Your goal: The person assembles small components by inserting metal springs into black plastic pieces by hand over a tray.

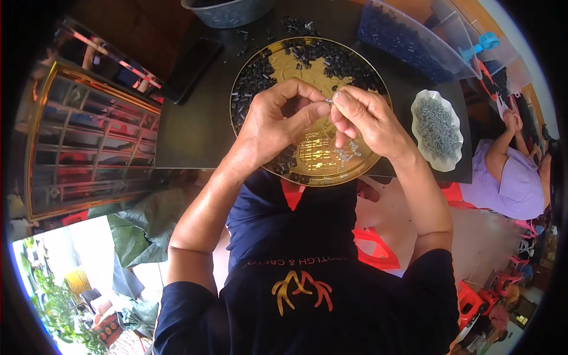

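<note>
Both hands meet above a round golden tray [355, 175]. My left hand [275, 118] pinches a tiny part between thumb and index finger. Against it, the fingertips of my right hand [367, 118] close on a small metallic piece [329, 101]; its exact shape is too small to tell. Small black parts [302, 53] lie around the tray's back and left side. A few small silver springs or screws [349, 152] rest on the tray below my right hand. To the right, a white scalloped dish [421, 144] holds many small silver pieces [439, 127].
A grey basin [231, 16] and a clear bin of dark parts [408, 44] stand at the table's back. A dark flat object [192, 71] lies at back left, a blue fan [486, 42] at back right. Another person [509, 171] sits at right.
</note>
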The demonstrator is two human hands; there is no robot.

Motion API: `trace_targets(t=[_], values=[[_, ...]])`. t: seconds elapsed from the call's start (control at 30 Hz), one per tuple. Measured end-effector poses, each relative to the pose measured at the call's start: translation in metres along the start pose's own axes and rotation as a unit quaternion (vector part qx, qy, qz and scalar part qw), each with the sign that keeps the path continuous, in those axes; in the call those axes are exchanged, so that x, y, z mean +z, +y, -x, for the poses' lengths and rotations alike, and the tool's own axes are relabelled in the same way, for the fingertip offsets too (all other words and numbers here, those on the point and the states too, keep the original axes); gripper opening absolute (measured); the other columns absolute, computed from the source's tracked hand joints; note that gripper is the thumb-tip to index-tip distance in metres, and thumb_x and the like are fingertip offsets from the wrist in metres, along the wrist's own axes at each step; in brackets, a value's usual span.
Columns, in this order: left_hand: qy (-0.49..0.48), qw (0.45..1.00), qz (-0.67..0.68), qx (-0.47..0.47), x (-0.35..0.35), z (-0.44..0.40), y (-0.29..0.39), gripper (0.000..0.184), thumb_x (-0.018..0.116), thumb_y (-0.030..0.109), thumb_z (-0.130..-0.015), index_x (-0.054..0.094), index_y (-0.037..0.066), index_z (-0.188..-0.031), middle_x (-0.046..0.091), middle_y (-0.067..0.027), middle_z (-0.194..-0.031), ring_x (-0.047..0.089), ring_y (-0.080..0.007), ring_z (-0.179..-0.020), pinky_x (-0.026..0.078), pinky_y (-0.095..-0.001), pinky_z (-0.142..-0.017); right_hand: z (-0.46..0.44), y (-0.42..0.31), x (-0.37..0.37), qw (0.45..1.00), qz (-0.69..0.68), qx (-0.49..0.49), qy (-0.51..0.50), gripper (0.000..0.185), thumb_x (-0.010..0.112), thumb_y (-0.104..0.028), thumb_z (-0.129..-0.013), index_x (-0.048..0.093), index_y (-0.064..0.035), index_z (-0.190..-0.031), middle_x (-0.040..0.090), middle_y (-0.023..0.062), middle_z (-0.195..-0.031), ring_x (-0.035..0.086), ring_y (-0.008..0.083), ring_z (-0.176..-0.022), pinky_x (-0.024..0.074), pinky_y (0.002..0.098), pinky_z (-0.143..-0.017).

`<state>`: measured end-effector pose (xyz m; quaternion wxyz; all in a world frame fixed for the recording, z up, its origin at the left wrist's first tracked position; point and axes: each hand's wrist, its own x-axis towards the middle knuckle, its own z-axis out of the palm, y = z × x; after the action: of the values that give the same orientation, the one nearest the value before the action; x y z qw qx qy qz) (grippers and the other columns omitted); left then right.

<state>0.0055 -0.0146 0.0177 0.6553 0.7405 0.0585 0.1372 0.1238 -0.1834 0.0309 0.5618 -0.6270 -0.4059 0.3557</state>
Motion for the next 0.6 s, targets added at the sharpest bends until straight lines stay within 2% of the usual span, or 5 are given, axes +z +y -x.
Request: trace_targets(t=[0.23,0.33,0.43,0.47,0.6], values=[[-0.032,0.999,0.015,0.015,-0.008,-0.021,0.013,0.010,0.070,0.009,-0.089,0.065,0.003,-0.095,0.061,0.0018,-0.079,0.055,-0.0035,-0.070,0.046,-0.0204,-0.060,-0.010,-0.013,-0.006,0.996,0.062,-0.048,0.034,0.037,0.045,-0.030,-0.103,0.059,0.0002,-0.087,0.059,0.0053,-0.073,0.059,0.0118,-0.059,0.0485,0.0263,-0.054],[-0.029,0.997,0.060,0.049,-0.005,-0.036,0.010,0.010,0.071,0.009,-0.089,0.064,0.003,-0.092,0.059,0.0022,-0.081,0.054,-0.0036,-0.073,0.046,-0.0204,-0.065,-0.019,-0.005,-0.010,0.975,0.128,-0.152,0.100,0.024,0.054,-0.022,-0.099,0.059,0.0000,-0.089,0.060,0.0077,-0.076,0.060,0.0171,-0.060,0.0485,0.0292,-0.054],[-0.071,0.996,0.046,0.007,-0.009,-0.046,0.014,0.010,0.070,0.009,-0.089,0.063,0.003,-0.090,0.059,0.0018,-0.082,0.054,-0.0038,-0.074,0.046,-0.0207,-0.066,-0.032,0.006,-0.018,0.874,0.298,-0.322,0.209,0.013,0.064,-0.012,-0.091,0.059,-0.0003,-0.092,0.061,0.0103,-0.081,0.061,0.0235,-0.064,0.0485,0.0324,-0.056],[-0.067,0.997,0.040,0.005,-0.009,-0.049,0.012,0.011,0.070,0.010,-0.089,0.063,0.002,-0.088,0.059,0.0017,-0.081,0.054,-0.0039,-0.073,0.045,-0.0216,-0.064,-0.033,0.004,-0.020,0.871,0.305,-0.328,0.204,0.012,0.068,-0.007,-0.086,0.060,-0.0009,-0.094,0.061,0.0115,-0.085,0.062,0.0267,-0.068,0.0489,0.0341,-0.057],[-0.092,0.995,-0.003,-0.044,-0.020,-0.060,0.012,0.014,0.071,0.012,-0.089,0.063,0.001,-0.088,0.058,0.0018,-0.081,0.055,-0.0044,-0.073,0.045,-0.0223,-0.061,-0.040,0.007,-0.022,0.885,0.268,-0.297,0.238,0.010,0.065,-0.008,-0.089,0.061,-0.0006,-0.094,0.062,0.0121,-0.086,0.063,0.0260,-0.071,0.0493,0.0331,-0.059]])
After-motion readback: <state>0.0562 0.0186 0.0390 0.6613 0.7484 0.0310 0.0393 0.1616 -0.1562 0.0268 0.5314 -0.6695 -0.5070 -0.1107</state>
